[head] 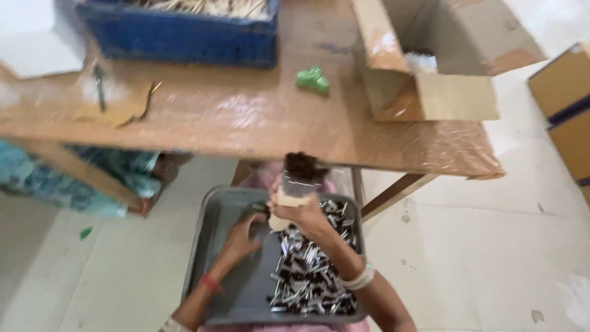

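Brush stands upright in the right hand, at 12 o'clock from the grey tray; the fingers are closed around its pale handle, with the metal band and dark bristle tuft showing above them. The left hand, at 9 o'clock from the right, reaches down into the bare half of the tray with its fingers curled; the blur does not let me tell whether it grips anything. A heap of small silver and black metal parts fills the tray's 3 o'clock half, touching the right wrist, which wears pale bangles. A red band sits on the left wrist.

Above, at 12 o'clock, a wooden table wrapped in clear film carries a blue crate of pale sticks at 11 o'clock, a small green object near the middle, and an open cardboard box at 1 o'clock. Another person's teal patterned clothing shows under the table at 9 o'clock. More cardboard boxes stand on the pale tiled floor at 3 o'clock.
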